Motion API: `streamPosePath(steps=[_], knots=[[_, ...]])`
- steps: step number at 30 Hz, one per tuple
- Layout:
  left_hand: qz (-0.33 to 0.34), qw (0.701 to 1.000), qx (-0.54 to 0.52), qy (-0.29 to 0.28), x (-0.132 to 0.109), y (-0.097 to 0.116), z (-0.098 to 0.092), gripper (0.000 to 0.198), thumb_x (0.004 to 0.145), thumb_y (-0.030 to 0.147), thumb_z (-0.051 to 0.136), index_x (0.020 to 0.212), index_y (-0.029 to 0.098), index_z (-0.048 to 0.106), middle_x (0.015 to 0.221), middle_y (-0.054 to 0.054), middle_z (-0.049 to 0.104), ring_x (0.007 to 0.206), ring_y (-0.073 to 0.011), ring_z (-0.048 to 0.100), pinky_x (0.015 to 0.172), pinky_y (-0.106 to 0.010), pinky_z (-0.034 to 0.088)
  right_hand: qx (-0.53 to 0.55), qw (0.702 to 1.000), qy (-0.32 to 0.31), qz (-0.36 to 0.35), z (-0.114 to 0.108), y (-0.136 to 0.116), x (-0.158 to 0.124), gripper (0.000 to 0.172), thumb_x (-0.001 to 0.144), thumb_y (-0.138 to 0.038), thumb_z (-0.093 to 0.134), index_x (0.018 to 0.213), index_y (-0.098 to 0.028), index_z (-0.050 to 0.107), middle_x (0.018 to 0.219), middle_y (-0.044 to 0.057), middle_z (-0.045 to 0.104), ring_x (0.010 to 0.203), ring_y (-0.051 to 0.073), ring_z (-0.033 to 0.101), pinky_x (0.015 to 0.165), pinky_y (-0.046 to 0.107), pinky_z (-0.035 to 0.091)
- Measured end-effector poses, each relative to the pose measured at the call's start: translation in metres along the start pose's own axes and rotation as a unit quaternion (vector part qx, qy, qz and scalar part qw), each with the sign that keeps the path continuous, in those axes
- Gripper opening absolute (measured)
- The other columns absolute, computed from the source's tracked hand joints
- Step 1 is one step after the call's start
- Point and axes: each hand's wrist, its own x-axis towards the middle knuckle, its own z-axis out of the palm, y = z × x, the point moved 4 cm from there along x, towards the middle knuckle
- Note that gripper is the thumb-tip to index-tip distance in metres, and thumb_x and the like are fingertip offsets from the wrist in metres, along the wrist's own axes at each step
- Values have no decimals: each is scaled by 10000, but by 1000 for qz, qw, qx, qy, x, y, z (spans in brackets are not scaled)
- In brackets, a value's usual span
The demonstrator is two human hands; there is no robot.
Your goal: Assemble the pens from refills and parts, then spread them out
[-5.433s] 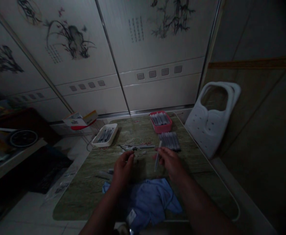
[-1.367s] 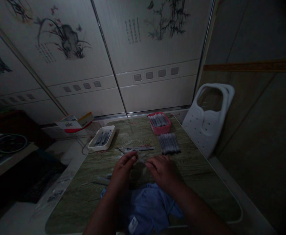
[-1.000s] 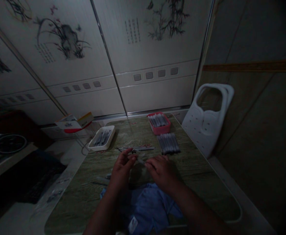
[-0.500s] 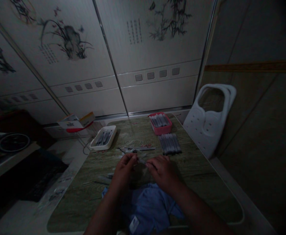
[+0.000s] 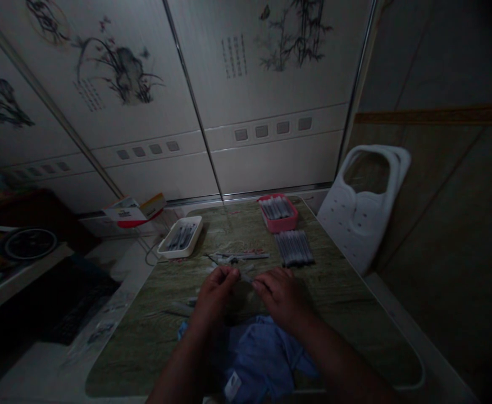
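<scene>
Between my two hands, above the table, is a slim pale pen point(image 5: 246, 278). My left hand point(image 5: 217, 292) is closed, its thumb and fingers pinching one end. My right hand point(image 5: 283, 294) closes around the other end, and its fingers hide part of the pen. Just beyond the hands lie loose clear and dark pen parts point(image 5: 229, 258). A neat row of pens point(image 5: 294, 248) with dark ends rests right of them. Below the wrists a crumpled blue cloth point(image 5: 256, 350) with a white label covers the table's near side.
A white tray point(image 5: 196, 240) of pens stands at the table's point(image 5: 355, 331) far left, a pink basket point(image 5: 283, 225) of pens at its far right. More pen parts point(image 5: 182, 307) lie left of my left forearm. A folded white chair point(image 5: 351, 224) leans by the wall.
The whole view has shifted slightly. Both hands keep almost the same hold on the pen; nothing has been let go or picked up.
</scene>
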Motion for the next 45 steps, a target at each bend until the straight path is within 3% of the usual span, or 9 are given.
streamPosePath(steps=[3,9,13,16,21,29,37,41,45], knots=[[5,1000,-4,-26,0,-1,0,299,765,457,809,778,188,680,707,18,620,625,-115,518,622,-235,415,9,1000,-3,4,-2,-1,0,176,1023,-278,551,957,-241,710,890,24,731,897,208,630,841,365,374],[25,998,19,-48,3,0,-5,271,789,439,796,902,196,757,840,-18,687,755,-138,566,725,-243,437,40,999,-24,22,-4,-4,-1,192,1029,-283,540,921,-230,690,869,11,713,876,191,628,811,342,392],[22,999,6,-36,3,-5,-5,309,837,495,737,906,194,752,860,-37,689,798,-158,585,720,-252,438,35,999,-25,25,-4,-5,0,196,1030,-285,537,918,-230,688,876,13,715,868,190,628,803,341,391],[16,999,-10,-35,3,-9,-4,319,809,501,764,834,186,727,775,-19,654,720,-142,558,678,-250,423,19,999,-27,26,-4,-6,0,207,1030,-280,537,907,-226,694,862,19,714,865,197,628,796,345,392],[27,999,12,-15,7,-11,-7,351,776,520,783,767,177,707,725,-4,631,666,-126,516,662,-247,407,11,999,-12,33,-1,-5,-1,123,954,-308,672,1043,-231,707,976,36,745,942,227,636,853,366,398],[23,999,-5,-24,7,-11,-10,290,781,445,801,902,183,777,935,-62,732,878,-181,604,825,-288,448,37,997,-50,37,-6,-7,1,147,1004,-269,586,974,-232,725,934,26,743,933,209,642,856,353,384],[17,997,-56,-56,3,-5,-4,360,827,477,753,1025,178,787,1066,-101,741,918,-196,634,856,-308,470,84,991,-85,53,-2,-5,0,226,1031,-315,513,921,-232,692,867,10,725,874,183,637,812,309,382],[23,998,-50,-36,6,-12,-6,311,842,480,742,942,187,768,888,-42,712,777,-143,590,769,-267,454,80,992,-90,42,-1,-6,0,238,1033,-313,499,896,-229,675,856,8,718,852,176,633,813,311,370],[34,998,-18,-45,7,-13,-9,267,818,441,776,874,180,764,853,-41,708,813,-156,595,789,-266,449,79,991,-100,47,-2,-7,0,247,1033,-327,487,908,-231,676,863,16,721,844,182,623,800,312,370]])
